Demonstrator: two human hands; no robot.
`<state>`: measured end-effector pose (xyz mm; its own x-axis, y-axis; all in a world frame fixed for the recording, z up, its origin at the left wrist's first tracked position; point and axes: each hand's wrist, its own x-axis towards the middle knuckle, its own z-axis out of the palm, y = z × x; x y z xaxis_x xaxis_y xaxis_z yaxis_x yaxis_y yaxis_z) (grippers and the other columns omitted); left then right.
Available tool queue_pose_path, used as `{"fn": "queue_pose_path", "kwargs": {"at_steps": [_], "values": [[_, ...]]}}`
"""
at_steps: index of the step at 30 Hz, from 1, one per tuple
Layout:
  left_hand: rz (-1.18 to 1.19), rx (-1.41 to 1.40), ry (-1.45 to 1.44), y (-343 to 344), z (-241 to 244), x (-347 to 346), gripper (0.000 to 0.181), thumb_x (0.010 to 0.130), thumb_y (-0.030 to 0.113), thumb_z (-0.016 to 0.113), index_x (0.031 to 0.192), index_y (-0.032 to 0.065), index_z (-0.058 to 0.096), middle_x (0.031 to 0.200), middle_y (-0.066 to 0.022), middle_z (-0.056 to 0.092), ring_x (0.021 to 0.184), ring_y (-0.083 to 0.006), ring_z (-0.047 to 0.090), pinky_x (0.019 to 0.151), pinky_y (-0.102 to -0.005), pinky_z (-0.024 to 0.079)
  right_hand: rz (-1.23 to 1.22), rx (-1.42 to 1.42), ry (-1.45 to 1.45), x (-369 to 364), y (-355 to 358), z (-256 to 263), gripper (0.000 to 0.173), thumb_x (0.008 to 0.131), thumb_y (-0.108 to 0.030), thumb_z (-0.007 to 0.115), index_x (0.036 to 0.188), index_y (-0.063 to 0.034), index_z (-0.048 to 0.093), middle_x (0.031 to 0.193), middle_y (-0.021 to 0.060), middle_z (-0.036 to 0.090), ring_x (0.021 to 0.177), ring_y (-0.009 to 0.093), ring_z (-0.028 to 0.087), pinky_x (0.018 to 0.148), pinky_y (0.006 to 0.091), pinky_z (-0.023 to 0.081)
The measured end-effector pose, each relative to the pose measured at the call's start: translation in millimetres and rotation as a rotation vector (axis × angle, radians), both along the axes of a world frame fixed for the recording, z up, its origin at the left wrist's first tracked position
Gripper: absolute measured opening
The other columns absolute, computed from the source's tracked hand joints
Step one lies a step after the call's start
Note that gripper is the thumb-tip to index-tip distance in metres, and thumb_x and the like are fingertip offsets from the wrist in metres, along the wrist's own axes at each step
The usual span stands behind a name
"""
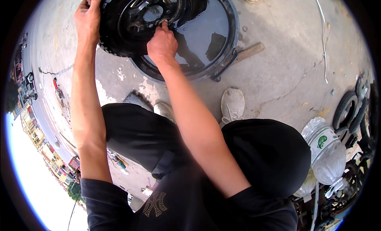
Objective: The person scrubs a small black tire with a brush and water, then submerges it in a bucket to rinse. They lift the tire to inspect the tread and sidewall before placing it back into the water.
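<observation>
A black wheel with its tyre (pixel 113 37) is tilted over a round black tub of water (pixel 234 25), covering the tub's left part. My left hand (pixel 87 18) grips the tyre's outer edge at the upper left, its fingertips partly hidden. Against the dark steel rim (pixel 140 33), close to its centre hole, my right hand (pixel 163 43) rests an extended finger. The other fingers of that hand are bent, and whether they hold the rim cannot be made out. Water (pixel 205 31) shows in the right part of the tub, with dark reflections on it.
Beside the tub lies a wooden handle (pixel 250 52). A pale rod or tube (pixel 323 37) runs along the concrete at right. Large plastic bottles (pixel 327 159) and several tyres (pixel 345 110) stand near my right knee. Tools (pixel 119 161) lie at left, with a parked scooter (pixel 29 86) beyond.
</observation>
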<state>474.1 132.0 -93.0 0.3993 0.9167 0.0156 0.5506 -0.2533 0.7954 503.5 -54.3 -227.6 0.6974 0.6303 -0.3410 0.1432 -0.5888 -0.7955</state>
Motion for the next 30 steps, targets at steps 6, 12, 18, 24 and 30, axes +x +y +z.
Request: {"fn": "queue_pose_path", "kwargs": {"at_steps": [6, 12, 18, 24, 30], "values": [[0.001, 0.01, 0.011, -3, 2, 4, 0.072, 0.087, 0.063, 0.074, 0.112, -0.004, 0.069, 0.09, -0.0058, 0.068, 0.081, -0.0115, 0.063, 0.078, -0.025, 0.051, -0.001, -0.007, -0.071, -28, -7, -4, 0.06, 0.084, -0.002, 0.059, 0.143, 0.0051, 0.052, 0.162, 0.022, 0.038, 0.13, 0.037, 0.049, 0.109, 0.0447, 0.044], [0.014, 0.046, 0.024, -6, 3, 3, 0.073, 0.088, 0.063, 0.074, 0.113, -0.0053, 0.069, 0.091, -0.0072, 0.068, 0.081, -0.0136, 0.064, 0.078, -0.0264, 0.053, -0.037, 0.025, -0.108, -33, -2, -11, 0.06, 0.082, -0.001, 0.061, 0.14, 0.0075, 0.052, 0.16, 0.0267, 0.039, 0.125, 0.038, 0.051, 0.109, 0.0429, 0.044], [0.014, 0.026, 0.007, -5, 3, 3, 0.07, 0.089, 0.061, 0.074, 0.112, -0.0048, 0.069, 0.091, -0.0071, 0.068, 0.081, -0.0137, 0.063, 0.079, -0.0265, 0.052, -0.054, 0.016, -0.087, -34, 3, -8, 0.059, 0.082, -0.002, 0.062, 0.139, 0.0097, 0.052, 0.159, 0.0301, 0.037, 0.124, 0.04, 0.051, 0.11, 0.0426, 0.043], [-0.019, 0.153, 0.017, -20, 4, -4, 0.061, 0.089, 0.059, 0.075, 0.097, -0.0013, 0.07, 0.083, -0.0021, 0.063, 0.076, -0.0106, 0.053, 0.075, -0.0234, 0.046, -0.147, 0.036, -0.105, -44, 6, -6, 0.05, 0.088, -0.007, 0.062, 0.135, 0.0092, 0.055, 0.155, 0.0309, 0.042, 0.124, 0.04, 0.051, 0.109, 0.0439, 0.043], [-0.032, 0.313, 0.04, -58, 11, -8, 0.052, 0.093, 0.051, 0.074, 0.078, 0.0035, 0.061, 0.072, 0.0039, 0.049, 0.071, -0.0085, 0.041, 0.068, -0.0223, 0.039, -0.59, 0.234, 0.199, -49, -6, -4, 0.031, 0.091, -0.002, 0.055, 0.121, 0.0069, 0.057, 0.124, 0.0246, 0.06, 0.111, 0.038, 0.059, 0.1, 0.0471, 0.047]]}}
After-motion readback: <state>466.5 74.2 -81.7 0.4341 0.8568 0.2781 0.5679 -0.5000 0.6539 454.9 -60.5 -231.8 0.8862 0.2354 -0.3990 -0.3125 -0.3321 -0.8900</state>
